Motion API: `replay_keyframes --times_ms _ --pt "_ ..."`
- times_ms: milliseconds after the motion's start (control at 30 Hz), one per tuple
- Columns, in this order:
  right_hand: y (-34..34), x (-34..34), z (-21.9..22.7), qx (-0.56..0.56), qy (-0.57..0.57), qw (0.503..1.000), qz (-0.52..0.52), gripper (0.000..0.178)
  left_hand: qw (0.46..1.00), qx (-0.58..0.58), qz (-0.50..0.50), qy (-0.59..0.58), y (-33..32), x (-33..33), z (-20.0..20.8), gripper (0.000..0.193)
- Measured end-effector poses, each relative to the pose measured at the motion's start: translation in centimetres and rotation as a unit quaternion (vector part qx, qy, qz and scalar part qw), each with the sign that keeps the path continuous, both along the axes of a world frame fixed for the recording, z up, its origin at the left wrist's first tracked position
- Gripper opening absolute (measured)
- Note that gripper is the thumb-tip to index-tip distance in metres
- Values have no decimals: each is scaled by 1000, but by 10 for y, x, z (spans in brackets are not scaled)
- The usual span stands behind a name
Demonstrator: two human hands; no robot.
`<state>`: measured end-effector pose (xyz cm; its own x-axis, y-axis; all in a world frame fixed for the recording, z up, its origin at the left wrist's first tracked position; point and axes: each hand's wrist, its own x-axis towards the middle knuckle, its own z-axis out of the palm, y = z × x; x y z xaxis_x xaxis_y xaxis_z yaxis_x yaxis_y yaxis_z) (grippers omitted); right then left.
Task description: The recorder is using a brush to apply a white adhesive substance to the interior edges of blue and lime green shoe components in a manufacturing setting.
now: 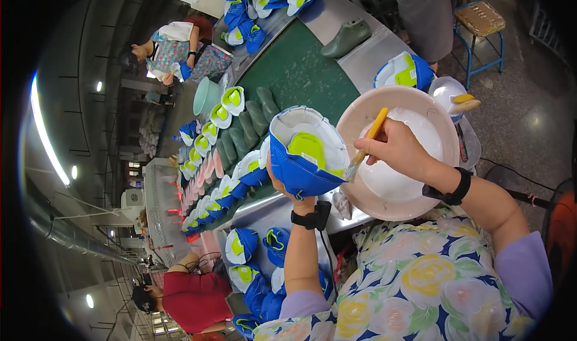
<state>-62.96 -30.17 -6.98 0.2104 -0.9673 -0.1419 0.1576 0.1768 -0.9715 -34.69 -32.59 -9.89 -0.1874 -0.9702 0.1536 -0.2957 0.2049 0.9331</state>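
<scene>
My left hand is closed around a blue shoe upper, mostly hidden behind it. The upper has a white lining and a lime-green piece inside, and its opening faces me. In my right hand is a brush with a yellow handle, pinched between thumb and fingers. Its bristles point down at the right edge of the upper; whether they touch, I cannot tell. Below my right hand sits a pale pink basin with white liquid in it.
A green conveyor belt carries rows of blue uppers and dark green shoe lasts. One last lies on the metal edge. More uppers are heaped at lower left. A white container stands beyond the basin. Two co-workers are at left.
</scene>
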Motion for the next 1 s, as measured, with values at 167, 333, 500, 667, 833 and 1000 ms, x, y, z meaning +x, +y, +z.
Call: replay_keyframes --times_ms 167,333,500,667,833,1000 --pt "-4 -16 13 -154 29 988 -2 23 998 -48 6 -36 -3 26 10 45" --pt "-16 -25 25 -318 45 947 10 16 789 273 -214 507 18 7 -1 47" --pt "-15 12 44 -602 34 791 103 16 917 292 -21 271 38 2 -45 52" --pt "-36 15 34 -617 89 776 96 14 895 298 -53 328 35 -20 -19 55" --pt "-48 -18 31 -426 190 878 109 17 783 341 -105 510 44 -42 19 60" --pt "-49 -36 15 -344 282 877 182 21 894 191 -155 375 46 -33 16 57"
